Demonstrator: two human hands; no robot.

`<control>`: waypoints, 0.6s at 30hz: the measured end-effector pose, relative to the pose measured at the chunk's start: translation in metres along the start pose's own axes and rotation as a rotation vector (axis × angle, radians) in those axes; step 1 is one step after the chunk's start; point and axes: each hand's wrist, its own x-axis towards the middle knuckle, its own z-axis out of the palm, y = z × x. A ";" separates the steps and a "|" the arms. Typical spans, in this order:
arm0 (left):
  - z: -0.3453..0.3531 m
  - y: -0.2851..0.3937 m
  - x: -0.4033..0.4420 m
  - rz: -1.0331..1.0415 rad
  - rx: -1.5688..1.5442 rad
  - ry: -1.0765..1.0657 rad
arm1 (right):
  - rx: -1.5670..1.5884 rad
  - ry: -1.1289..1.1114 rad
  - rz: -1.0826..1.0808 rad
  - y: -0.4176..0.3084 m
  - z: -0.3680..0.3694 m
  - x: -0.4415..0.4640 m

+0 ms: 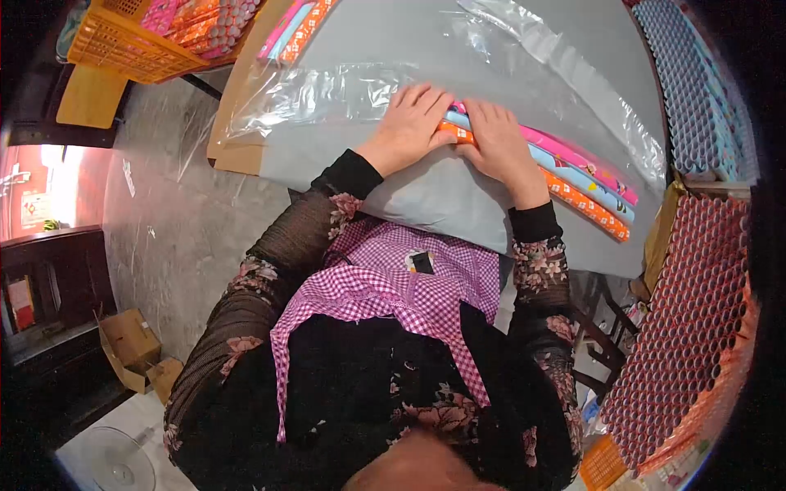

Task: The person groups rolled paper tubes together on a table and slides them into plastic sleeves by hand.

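Three patterned paper rolls [583, 175], pink, blue and orange, lie side by side on a grey worktop [573, 74], slanting toward its near right corner. The left hand [412, 127] and right hand [497, 146] rest over their left end, fingers stretched; whether either grips is unclear. Clear plastic [327, 96] spreads beyond; more rolls [295, 31] lie by the left edge.

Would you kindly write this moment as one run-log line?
left hand: at left end of rolls | right hand: over rolls | colours: pink, light blue, orange | clear film: on grey tabletop
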 end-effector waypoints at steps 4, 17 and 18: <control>-0.003 -0.001 0.001 0.010 0.035 -0.033 | -0.033 -0.063 -0.021 -0.002 -0.007 0.004; 0.005 -0.019 0.009 -0.212 -0.299 0.126 | 0.006 0.050 -0.044 -0.007 0.006 0.009; 0.002 -0.022 0.011 -0.206 -0.302 0.124 | 0.004 0.052 -0.038 -0.008 0.005 0.009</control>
